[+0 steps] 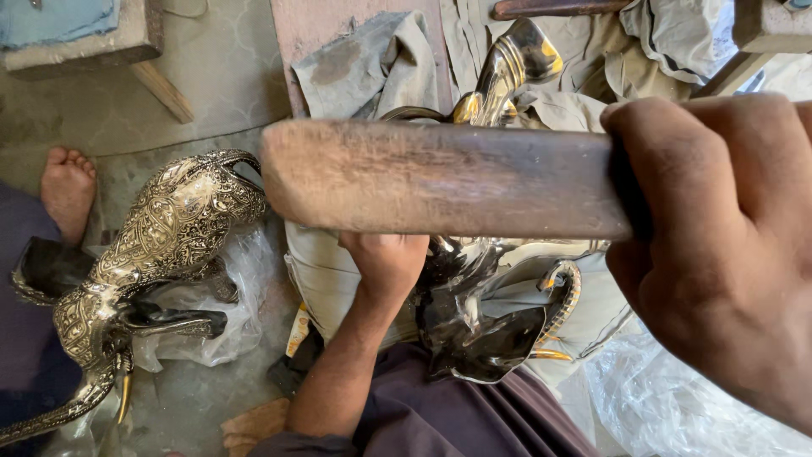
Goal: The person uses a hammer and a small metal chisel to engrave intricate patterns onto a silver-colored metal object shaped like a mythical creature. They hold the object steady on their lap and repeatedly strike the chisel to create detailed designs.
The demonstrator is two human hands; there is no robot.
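Right then, the right hand [719, 245] was wrapped tight around a wooden handle [440, 178], fingers curled fully shut on it, and that handle ran level across the view, its long axis pointing left from the fist, its blunt free end hanging just above the polished metal elephant [482, 313]. That elephant was the piece being worked: dark, shiny, with gold trim, it lay on a cloth-covered cushion [584, 313] in the person's lap, directly beneath the handle. The left hand [385, 262] sat on the near side of the elephant, palm down against its body; the handle hid the fingers, so whether they clutched it or merely pressed on it could not be told. The left forearm came up from the lap, straight toward the elephant, and that hand was the nearer of the two, touching it, while the right one hovered to the right of it and above. Left of the elephant, apart from it, a second engraved elephant [161, 245] lay on clear plastic wrap [228, 313], trunk toward the viewer. Beyond that one, a bare foot [68, 190] rested on the concrete floor [220, 85].
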